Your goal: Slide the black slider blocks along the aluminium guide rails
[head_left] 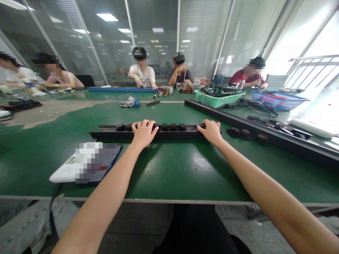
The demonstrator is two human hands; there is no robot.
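Note:
A long black rail (174, 134) lies across the green table in front of me, with several round black parts (173, 127) in a row along its channel. My left hand (144, 132) rests over the rail left of its middle, its fingers curled around one of the round parts. Near the rail's right end, my right hand (210, 131) is closed, thumb and fingers pressed on another small black part (202, 125). The palms hide some of the rail.
A phone (112, 160) and a white device (66, 171) lie at the front left. A longer black rail (254, 132) slants along the right. Behind stand a green basket (219, 100) and a blue basket (280, 102). Several people sit around the table.

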